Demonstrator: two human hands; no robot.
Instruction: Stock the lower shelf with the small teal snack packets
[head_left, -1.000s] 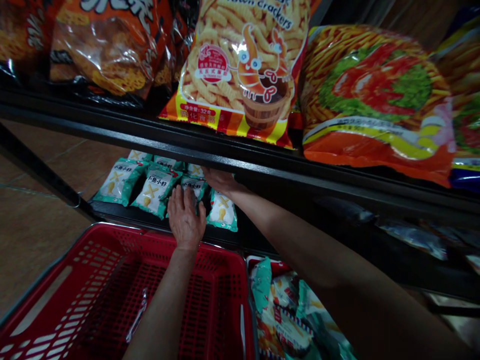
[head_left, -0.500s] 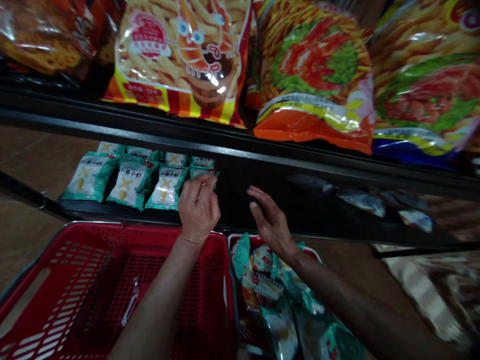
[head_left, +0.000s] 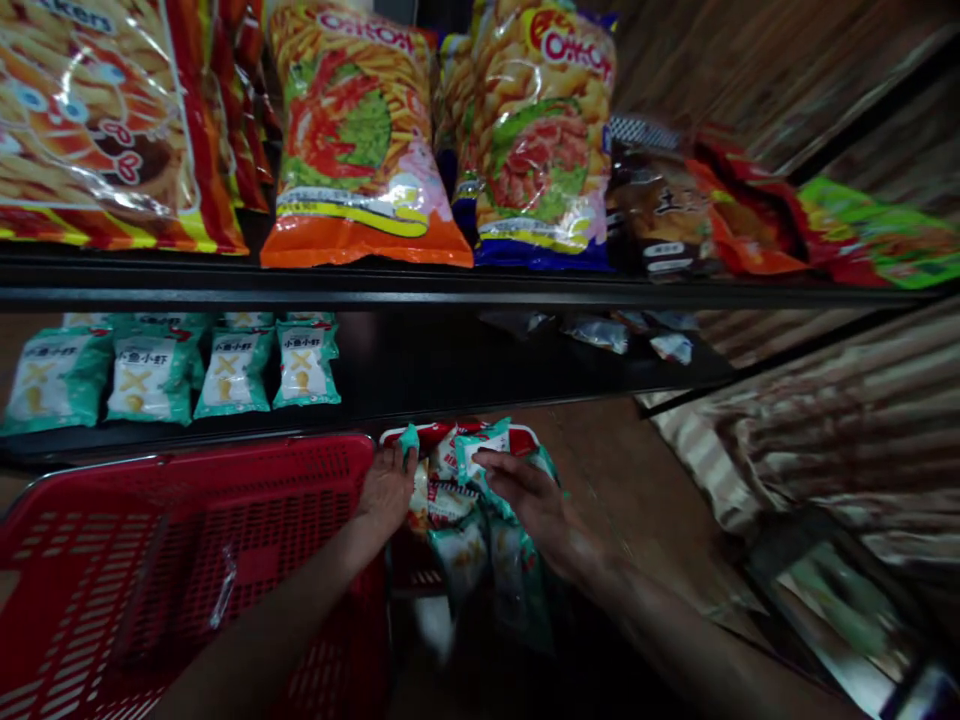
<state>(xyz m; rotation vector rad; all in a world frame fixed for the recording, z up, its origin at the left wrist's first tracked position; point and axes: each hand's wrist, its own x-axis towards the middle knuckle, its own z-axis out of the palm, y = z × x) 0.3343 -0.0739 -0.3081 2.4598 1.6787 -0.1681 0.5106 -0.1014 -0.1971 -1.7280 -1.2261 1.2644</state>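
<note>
My left hand (head_left: pixel 385 490) is at the left rim of a small basket, its fingers closed around a teal-and-white snack bag (head_left: pixel 409 440), mostly hidden by the hand. Over the same basket, my right hand (head_left: pixel 531 498) has its fingers stretched out across another teal-and-white snack bag (head_left: pixel 470 452), touching it. More snack bags (head_left: pixel 459 550) are heaped below and between both hands. Of the small basket, a red and white rim (head_left: pixel 431 432) shows at the back. Its near part lies in shadow.
A larger red basket (head_left: pixel 300 455) stands at left, with a clear wrapper (head_left: pixel 223 588) inside. Teal snack bags (head_left: pixel 154 375) line the lower black shelf (head_left: pixel 420 365). Large chip bags (head_left: pixel 367 140) fill the shelf above. A dark-framed object (head_left: pixel 840 600) lies at lower right, near corrugated sheeting (head_left: pixel 765 450).
Both hands have come down from the lower shelf to the bags in the small basket. My view has swung right. The left hand has closed on a bag.
</note>
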